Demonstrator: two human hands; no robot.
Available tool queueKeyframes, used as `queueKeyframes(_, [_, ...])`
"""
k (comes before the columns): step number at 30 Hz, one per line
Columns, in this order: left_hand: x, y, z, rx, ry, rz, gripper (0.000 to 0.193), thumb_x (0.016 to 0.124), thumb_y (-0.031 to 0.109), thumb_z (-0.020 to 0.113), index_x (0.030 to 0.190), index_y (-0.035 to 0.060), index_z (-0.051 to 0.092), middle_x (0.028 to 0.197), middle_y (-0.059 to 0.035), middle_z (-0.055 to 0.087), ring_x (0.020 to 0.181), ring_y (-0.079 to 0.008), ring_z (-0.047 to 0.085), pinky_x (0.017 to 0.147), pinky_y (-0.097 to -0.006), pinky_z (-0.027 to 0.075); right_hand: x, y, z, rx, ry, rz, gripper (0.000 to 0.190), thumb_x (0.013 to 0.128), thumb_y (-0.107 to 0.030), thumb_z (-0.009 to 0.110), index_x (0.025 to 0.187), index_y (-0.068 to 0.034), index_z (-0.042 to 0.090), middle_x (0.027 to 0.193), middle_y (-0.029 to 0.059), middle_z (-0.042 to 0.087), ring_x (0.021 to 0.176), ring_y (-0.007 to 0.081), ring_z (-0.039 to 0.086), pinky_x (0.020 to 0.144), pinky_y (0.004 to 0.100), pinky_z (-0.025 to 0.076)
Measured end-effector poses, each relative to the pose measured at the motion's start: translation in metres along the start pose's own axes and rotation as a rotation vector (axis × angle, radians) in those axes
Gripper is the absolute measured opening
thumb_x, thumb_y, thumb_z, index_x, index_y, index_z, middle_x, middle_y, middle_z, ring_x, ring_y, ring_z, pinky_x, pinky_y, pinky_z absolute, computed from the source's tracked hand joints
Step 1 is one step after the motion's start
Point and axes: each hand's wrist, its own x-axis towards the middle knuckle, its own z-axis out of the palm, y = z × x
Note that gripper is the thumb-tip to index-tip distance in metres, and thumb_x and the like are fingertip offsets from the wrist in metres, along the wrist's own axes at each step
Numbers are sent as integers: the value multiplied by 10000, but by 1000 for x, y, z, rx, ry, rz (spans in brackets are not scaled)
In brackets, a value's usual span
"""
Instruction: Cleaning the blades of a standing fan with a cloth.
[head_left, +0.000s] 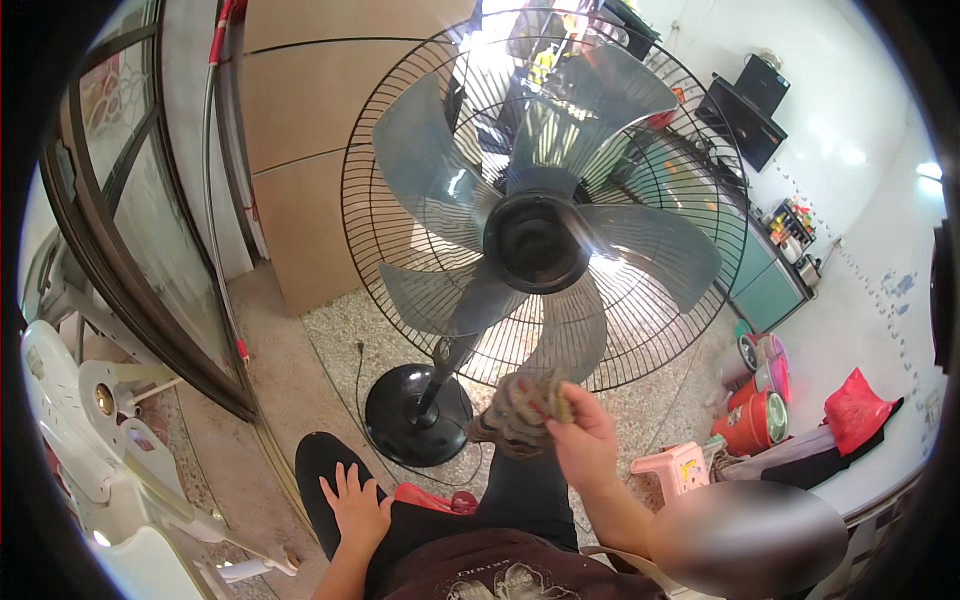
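Observation:
My right hand (589, 442) pinches a crumpled striped knit cloth (517, 416) near the lower blades of a pedestal fan. The front of the fan shows no grille, so its grey translucent blades (652, 244) and dark hub (536, 241) are exposed before the wire rear guard (360, 247). Whether the cloth touches a blade, I cannot tell. My left hand (352, 506) rests on my left thigh with its fingers spread and holds nothing. On the floor, between my legs and the fan head, stands the round black fan base (390, 431).
A power cord (358, 390) lies beside the base. White folding furniture (97, 435) and a sliding glass door (142, 225) are at left. To the right stand a pink plastic stool (682, 469) and red buckets (750, 427). A teal cabinet (772, 289) lines the wall.

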Motion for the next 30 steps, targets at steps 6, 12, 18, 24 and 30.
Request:
queueKeyframes(6, [0, 3, -2, -77, 5, 41, 392, 687, 306, 747, 980, 76, 627, 1255, -178, 483, 1314, -381, 318, 1084, -624, 102, -11, 31, 14, -101, -152, 73, 415, 847, 98, 549, 1253, 32, 497, 1187, 74, 570, 1093, 135, 542, 947, 281, 426])
queueKeyframes(12, [-1, 7, -2, -100, 27, 52, 395, 695, 316, 745, 979, 67, 628, 1210, -162, 511, 1296, -384, 340, 1085, -620, 109, -19, 38, 17, -323, -250, 107, 372, 887, 43, 546, 1256, 32, 501, 1188, 62, 566, 1070, 111, 531, 922, 252, 420])
queueKeyframes(18, [2, 15, -6, -145, 16, 73, 388, 701, 322, 743, 971, 67, 630, 1194, -156, 525, 1282, -384, 357, 1093, -602, 116, -21, 45, 11, -475, -311, 89, 353, 879, 52, 539, 1230, 35, 517, 1190, 82, 571, 1077, 132, 532, 921, 254, 418])
queueKeyframes(24, [6, 13, -8, -145, 18, 81, 379, 724, 347, 724, 969, 72, 637, 1169, -149, 543, 1279, -376, 363, 1098, -591, 114, -15, 49, 13, -487, -277, 91, 346, 869, 50, 551, 1213, 31, 526, 1177, 93, 581, 1067, 137, 542, 908, 255, 426])
queueKeyframes(30, [3, 7, -3, -154, 20, 70, 388, 739, 383, 707, 974, 80, 649, 1147, -142, 553, 1264, -378, 379, 1092, -596, 119, -10, 51, 22, -596, -313, 100, 370, 841, 67, 547, 1208, 20, 538, 1183, 113, 583, 1065, 157, 557, 899, 273, 445])
